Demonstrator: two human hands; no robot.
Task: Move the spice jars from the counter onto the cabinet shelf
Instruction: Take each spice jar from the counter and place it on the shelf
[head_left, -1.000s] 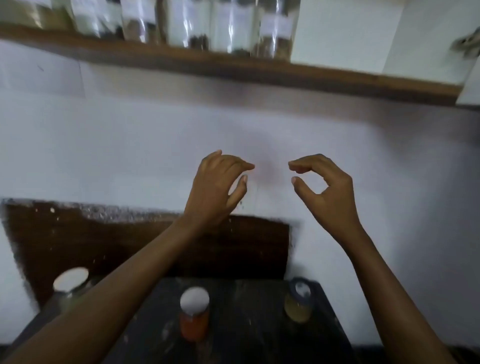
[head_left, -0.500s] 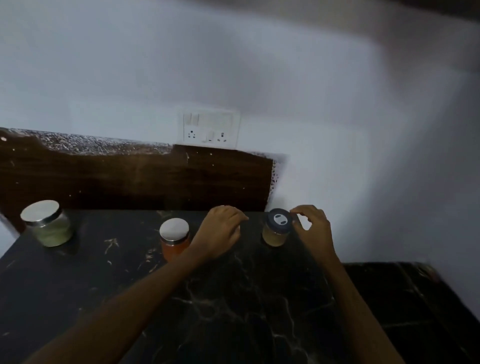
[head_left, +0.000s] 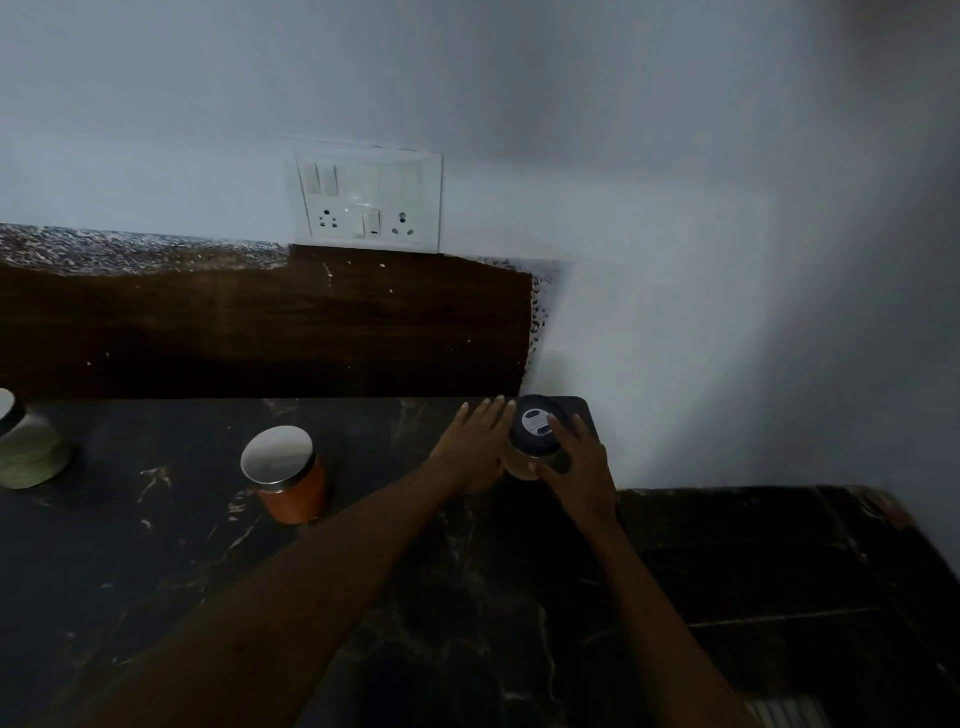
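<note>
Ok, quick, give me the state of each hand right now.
Left hand: open, straight fingers flat against the side of the dark-lidded jar.
Right hand: closed, fingers and thumb curled round the same jar.

Both bare forearms reach forward and converge, the left from 7 o'clock and the right from 5 o'clock. The left hand (head_left: 475, 449) keeps its fingers (head_left: 491, 413) straight, pointing to 1 o'clock, against the 9 o'clock side of the jar (head_left: 537, 427). The right hand (head_left: 579, 465) cups the 3 o'clock side, thumb curled across the front.
</note>
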